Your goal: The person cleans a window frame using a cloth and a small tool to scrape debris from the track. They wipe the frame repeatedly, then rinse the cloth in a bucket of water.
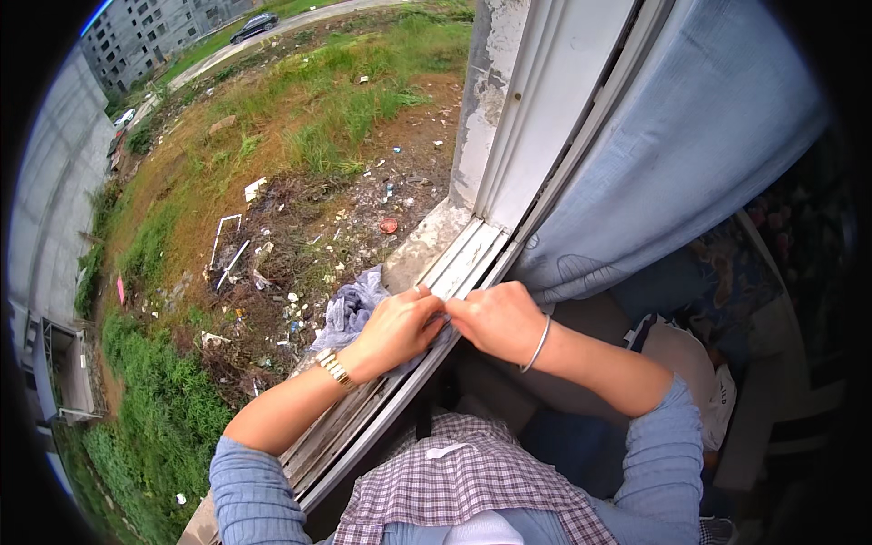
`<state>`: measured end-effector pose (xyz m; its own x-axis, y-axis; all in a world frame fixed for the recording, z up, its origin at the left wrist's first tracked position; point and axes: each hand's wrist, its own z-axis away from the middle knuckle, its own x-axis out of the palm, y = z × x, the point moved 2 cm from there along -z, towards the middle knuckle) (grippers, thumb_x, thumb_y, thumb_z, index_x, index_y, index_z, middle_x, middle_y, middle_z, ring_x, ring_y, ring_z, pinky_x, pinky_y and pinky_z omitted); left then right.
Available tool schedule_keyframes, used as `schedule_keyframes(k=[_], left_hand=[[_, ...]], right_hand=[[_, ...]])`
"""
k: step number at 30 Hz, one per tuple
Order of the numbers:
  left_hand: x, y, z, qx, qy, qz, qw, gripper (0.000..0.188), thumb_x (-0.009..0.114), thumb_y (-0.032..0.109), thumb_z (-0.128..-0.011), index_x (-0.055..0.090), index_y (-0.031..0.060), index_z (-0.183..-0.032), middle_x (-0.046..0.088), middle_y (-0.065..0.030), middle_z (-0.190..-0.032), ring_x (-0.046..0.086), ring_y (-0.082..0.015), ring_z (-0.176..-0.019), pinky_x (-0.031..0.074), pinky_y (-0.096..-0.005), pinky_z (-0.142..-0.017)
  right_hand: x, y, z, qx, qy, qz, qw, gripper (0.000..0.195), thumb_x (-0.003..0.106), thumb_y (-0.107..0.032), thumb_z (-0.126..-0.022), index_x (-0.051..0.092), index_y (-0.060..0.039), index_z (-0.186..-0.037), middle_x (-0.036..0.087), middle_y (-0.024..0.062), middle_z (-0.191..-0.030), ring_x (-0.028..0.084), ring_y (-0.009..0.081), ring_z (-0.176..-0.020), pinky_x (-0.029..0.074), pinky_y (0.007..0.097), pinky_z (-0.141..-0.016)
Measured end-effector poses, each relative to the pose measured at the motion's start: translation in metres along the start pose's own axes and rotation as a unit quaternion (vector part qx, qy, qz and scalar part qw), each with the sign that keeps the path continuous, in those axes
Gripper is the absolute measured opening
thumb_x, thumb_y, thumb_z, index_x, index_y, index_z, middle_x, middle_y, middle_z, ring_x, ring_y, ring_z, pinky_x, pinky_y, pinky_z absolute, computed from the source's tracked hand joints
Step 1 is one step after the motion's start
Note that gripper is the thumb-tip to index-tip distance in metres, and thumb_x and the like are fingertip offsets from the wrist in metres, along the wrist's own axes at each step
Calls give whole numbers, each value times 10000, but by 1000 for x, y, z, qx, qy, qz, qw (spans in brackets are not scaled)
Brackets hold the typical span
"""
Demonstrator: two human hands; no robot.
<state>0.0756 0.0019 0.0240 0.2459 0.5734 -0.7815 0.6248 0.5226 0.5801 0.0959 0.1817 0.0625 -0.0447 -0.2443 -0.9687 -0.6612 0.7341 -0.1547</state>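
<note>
A crumpled grey-purple cloth (354, 306) lies over the outer side of the window sill, bunched beneath my left hand (402, 327). The fingers of that hand are curled onto the cloth, above the white sliding-window track (466, 255). My right hand (501, 317) meets it at the inner rail, bent into a fist with its thumb side against my left fingertips. A bit of the cloth shows between the two hands, and the right fingertips are hidden. A gold-toned watch (334, 368) is on my left wrist, a silver bangle (537, 344) on my right.
A light blue curtain (654, 150) hangs inside, right of the window frame (579, 109). The sill (426, 238) drops off to littered ground (306, 272) outside. Dim indoors, a light-coloured bag or cloth item (681, 368) lies beyond my right arm.
</note>
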Motion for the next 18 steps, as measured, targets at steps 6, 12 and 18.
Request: schedule_keyframes(k=[6, 12, 18], left_hand=[[35, -12, -97, -19, 143, 66, 987, 175, 723, 135, -825, 729, 36, -968, 677, -155, -861, 653, -336, -763, 519, -431, -718], [36, -27, -105, -73, 135, 90, 984, 202, 720, 158, -843, 740, 51, -1013, 701, -166, -843, 674, -321, -746, 526, -417, -710], [20, -31, -76, -79, 27, 54, 995, 192, 717, 163, -838, 743, 45, -988, 696, -180, -789, 680, -332, -758, 522, -428, -710]], right_hand=[[-26, 77, -15, 87, -22, 162, 983, 75, 643, -186, -844, 689, -131, -864, 699, 99, -712, 713, 288, -679, 557, 428, -600], [-29, 96, -65, 57, -98, 189, 975, 89, 674, -175, -794, 729, -111, -767, 719, 121, -765, 722, 298, -758, 569, 428, -640], [-24, 97, -80, 56, -208, 58, 975, 50, 702, -181, -699, 730, -163, -736, 713, 93, -748, 702, 315, -770, 558, 437, -669]])
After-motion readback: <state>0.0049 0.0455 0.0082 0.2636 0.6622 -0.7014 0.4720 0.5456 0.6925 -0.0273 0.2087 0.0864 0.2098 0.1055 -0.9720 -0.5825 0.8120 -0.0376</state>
